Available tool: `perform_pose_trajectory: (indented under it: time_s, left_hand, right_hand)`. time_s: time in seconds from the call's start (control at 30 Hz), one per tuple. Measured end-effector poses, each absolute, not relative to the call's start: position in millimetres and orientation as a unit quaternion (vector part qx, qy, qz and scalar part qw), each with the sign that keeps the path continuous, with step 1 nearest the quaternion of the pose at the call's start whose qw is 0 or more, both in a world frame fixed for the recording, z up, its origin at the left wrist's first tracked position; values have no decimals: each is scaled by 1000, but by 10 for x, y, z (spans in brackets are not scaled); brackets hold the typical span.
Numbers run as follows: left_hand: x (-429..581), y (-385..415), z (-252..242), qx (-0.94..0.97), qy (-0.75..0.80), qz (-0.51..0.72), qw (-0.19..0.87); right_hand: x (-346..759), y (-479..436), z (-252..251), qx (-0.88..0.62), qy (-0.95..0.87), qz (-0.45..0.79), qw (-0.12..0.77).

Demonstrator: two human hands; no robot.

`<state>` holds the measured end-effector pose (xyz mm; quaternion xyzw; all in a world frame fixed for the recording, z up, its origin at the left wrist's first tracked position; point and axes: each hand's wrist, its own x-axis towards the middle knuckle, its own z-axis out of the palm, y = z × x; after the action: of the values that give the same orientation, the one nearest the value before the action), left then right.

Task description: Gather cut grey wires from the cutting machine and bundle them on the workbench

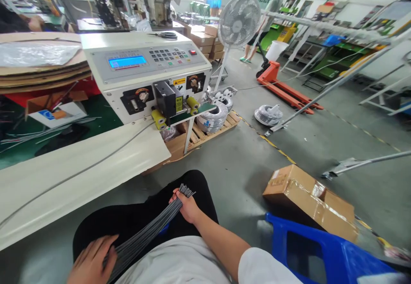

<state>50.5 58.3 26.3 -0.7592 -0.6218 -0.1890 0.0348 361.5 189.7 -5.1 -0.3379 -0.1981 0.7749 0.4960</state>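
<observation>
A bundle of thin grey cables [146, 228] lies slantwise across my lap, over black trousers. My right hand [188, 204] is closed round its upper end, with the cut tips sticking out past the fingers. Beside the bundle's lower end is my left hand [95, 258], its fingers stretched out and the thumb apart; whether it touches the cables I cannot tell. In front of me stands a white cable-cutting machine [144, 67] with a lit blue display and yellow rollers. From it a single grey cable [96, 162] runs down along a cream-coloured chute [138, 153].
Right of me are a blue plastic stool [337, 249] and a taped cardboard box [314, 198]. Cable coils [212, 119] sit on a wooden pallet [229, 123]. Farther off are a standing fan [239, 20], an orange pallet jack [282, 85] and a walking person [271, 16].
</observation>
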Motion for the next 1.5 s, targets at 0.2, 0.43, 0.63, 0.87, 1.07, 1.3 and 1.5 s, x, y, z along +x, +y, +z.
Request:
perform_pose_trajectory:
  time_s: [0.2,0.43,0.63,0.87,1.07,1.3,1.5]
  left_hand:
    - [908,1316,1338,-778,-525,-298,175]
    - [933,2154,1844,-664,-660,-305,176]
    - [855,2213,1684,-669,-671,-286,144]
    - [640,1898,1630,-692,-688,-192,106]
    - [382,1358,1497,-736,-604,-246,181]
    - [985,742,763,-787,-572,-229,22]
    - [1278,553,259,-763,-615,-189,-67]
  right_hand:
    - [3637,1892,-55,-359,-218,767,484]
    - [3635,1888,-1,-387,-223,757,477]
    - [3628,1921,-62,-377,-226,763,475]
    - [3620,1960,-26,-366,-228,772,467]
    - [3639,1960,-71,-393,-232,763,458]
    - [3597,1964,-90,-390,-212,773,453]
    - [3618,1933,-86,-380,-211,774,460]
